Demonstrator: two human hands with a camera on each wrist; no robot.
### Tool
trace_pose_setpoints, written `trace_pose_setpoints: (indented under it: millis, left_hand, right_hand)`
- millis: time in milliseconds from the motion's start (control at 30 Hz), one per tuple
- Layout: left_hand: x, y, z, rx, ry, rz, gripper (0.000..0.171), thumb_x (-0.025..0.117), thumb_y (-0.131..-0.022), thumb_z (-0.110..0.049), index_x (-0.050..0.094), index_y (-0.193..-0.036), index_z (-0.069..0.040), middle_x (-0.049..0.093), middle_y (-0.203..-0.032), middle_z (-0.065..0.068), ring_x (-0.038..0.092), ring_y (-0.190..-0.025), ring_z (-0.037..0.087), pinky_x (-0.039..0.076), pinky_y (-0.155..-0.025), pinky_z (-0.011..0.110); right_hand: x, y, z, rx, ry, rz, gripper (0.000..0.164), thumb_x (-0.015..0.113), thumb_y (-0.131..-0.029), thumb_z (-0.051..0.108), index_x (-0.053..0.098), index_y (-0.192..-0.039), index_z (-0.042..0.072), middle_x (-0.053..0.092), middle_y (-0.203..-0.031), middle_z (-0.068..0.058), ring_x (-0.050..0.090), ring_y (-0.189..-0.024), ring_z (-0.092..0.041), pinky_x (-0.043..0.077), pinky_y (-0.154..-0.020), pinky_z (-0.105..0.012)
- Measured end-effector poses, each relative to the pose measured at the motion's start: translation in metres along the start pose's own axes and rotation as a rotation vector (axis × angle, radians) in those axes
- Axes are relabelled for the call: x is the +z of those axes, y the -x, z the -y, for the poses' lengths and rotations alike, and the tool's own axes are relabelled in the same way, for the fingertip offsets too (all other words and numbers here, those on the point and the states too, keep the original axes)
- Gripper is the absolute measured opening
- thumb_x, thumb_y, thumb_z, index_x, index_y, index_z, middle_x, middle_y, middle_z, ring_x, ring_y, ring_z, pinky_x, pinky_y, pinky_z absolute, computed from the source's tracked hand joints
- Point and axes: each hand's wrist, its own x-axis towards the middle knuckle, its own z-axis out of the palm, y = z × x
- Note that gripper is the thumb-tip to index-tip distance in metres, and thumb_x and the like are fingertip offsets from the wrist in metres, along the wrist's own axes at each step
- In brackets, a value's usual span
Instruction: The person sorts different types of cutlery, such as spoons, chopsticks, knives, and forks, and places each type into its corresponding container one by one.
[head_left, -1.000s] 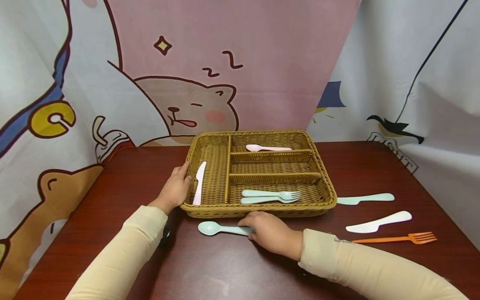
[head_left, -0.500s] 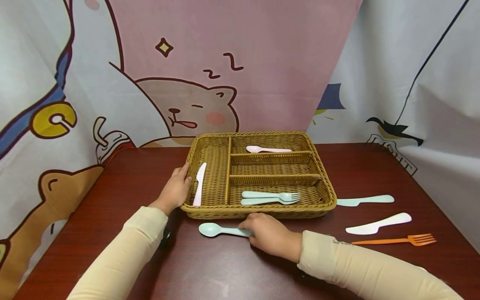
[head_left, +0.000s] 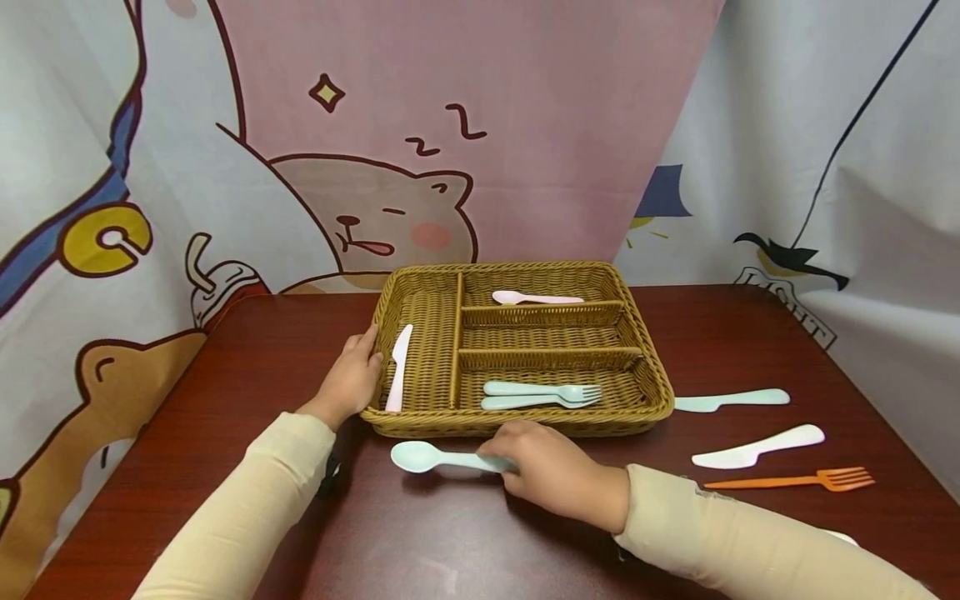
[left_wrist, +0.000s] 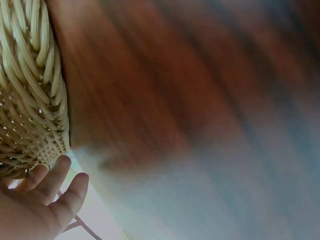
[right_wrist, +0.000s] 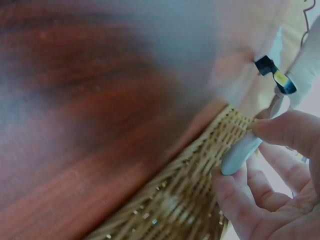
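Note:
My right hand (head_left: 558, 471) pinches a mint-green spoon (head_left: 417, 457) by its handle, in front of the wicker tray (head_left: 517, 423). The spoon's bowl points left, and a shadow lies beneath it. In the right wrist view the handle end (right_wrist: 240, 156) shows between thumb and fingers. My left hand (head_left: 348, 379) rests against the tray's left side, its fingers at the rim; the left wrist view shows the fingers (left_wrist: 72, 192) loosely extended beside the woven wall. Inside the tray lie a pink knife (head_left: 400, 367) at left, two mint-green forks (head_left: 540, 402) in front and a pink spoon (head_left: 536, 297) at the back.
On the table's right side lie a mint-green knife (head_left: 735, 400), a white knife (head_left: 757, 447) and an orange fork (head_left: 795, 479). A white tip (head_left: 842, 537) shows behind the right sleeve. A printed curtain (head_left: 540, 150) hangs behind the table.
The right hand has closed on the spoon's handle and raised it slightly; the bowl has shifted a little to the left. The left hand has stayed at the tray.

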Motion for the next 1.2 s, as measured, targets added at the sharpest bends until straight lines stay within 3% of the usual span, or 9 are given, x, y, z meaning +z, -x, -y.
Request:
trace_pose_setpoints:
  millis: [533,867,1200]
  left_hand:
    - [-0.001,0.000,0.002,0.011,0.006,0.001,0.056,0.033,-0.105,-0.017,0.012,-0.155,-0.003,0.027,-0.148,0.026,0.037,-0.133,0.042,0.029,-0.110,0.052]
    - [0.000,-0.001,0.000,0.004,0.003,0.011,0.056,0.033,-0.105,-0.018,0.011,-0.155,-0.004,0.026,-0.149,0.025,0.036,-0.134,0.042,0.030,-0.110,0.054]
    - [0.000,-0.001,0.001,0.010,0.006,0.010,0.056,0.032,-0.106,-0.017,0.011,-0.155,-0.004,0.026,-0.149,0.026,0.034,-0.135,0.042,0.029,-0.110,0.054]
  right_hand:
    - [-0.034,-0.004,-0.010,0.022,0.021,-0.091,0.034,0.070,-0.081,-0.001,0.071,-0.113,0.009,0.066,-0.104,-0.003,0.062,-0.092,-0.017,0.052,-0.073,-0.031]
    - [-0.055,-0.011,-0.028,0.047,0.003,-0.160,0.033,0.068,-0.082,-0.004,0.071,-0.112,0.008,0.066,-0.100,-0.002,0.057,-0.082,-0.014,0.047,-0.067,-0.029]
    - [-0.078,-0.021,-0.047,0.156,-0.009,-0.156,0.035,0.067,-0.086,0.000,0.069,-0.120,0.009,0.065,-0.108,-0.006,0.056,-0.081,-0.016,0.045,-0.067,-0.031]
